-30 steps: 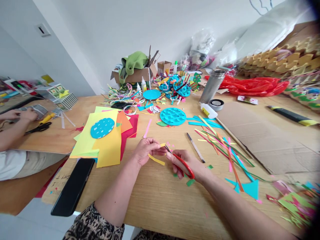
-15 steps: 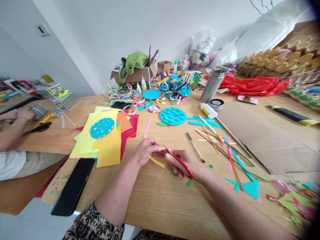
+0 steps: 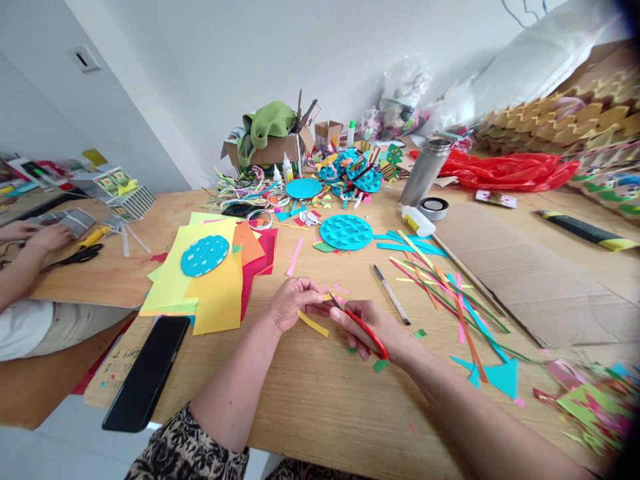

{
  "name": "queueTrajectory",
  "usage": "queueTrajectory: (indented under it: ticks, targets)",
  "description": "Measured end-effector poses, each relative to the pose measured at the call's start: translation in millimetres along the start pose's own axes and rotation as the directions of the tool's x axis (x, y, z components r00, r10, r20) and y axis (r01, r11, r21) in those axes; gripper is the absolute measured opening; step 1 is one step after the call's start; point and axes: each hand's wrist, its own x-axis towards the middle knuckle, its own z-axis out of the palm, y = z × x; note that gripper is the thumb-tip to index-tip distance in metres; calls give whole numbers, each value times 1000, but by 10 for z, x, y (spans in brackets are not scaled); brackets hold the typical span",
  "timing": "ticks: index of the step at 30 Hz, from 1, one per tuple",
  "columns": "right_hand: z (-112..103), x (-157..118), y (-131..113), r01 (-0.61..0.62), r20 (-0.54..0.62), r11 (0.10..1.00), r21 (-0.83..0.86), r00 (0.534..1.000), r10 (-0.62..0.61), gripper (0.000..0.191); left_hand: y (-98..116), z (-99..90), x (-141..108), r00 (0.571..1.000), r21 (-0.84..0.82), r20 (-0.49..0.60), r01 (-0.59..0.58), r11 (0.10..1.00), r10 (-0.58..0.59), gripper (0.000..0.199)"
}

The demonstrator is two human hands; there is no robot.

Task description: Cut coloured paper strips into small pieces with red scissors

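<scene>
Between the fingertips of my left hand is a narrow yellow paper strip, its long end hanging below the fingers. My right hand is closed around red-handled scissors. The blade tips are at the short end of the strip, close to my left fingertips; whether the blades are apart is too small to tell. Tiny pink paper scraps lie just beyond the blades, and green scraps lie under my right hand. A pen rests to the right of the scissors.
Coloured paper sheets and a black phone lie at left. Ahead is a bumpy blue disc. Paper strips, a glue bottle, a steel flask and cardboard are at right. A co-worker's hands are far left.
My hands, the strip and the scissors have hardly moved. At far left, the co-worker's hands have shifted and come further apart over the grey piece.
</scene>
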Motion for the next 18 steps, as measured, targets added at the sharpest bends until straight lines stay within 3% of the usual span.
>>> queueTrajectory:
  ticks: [18]
  targets:
    - [4, -12, -4, -26, 7, 1000, 18, 1000, 26, 47, -4, -14, -2, 1000, -1, 4, 17, 1000, -17, 19]
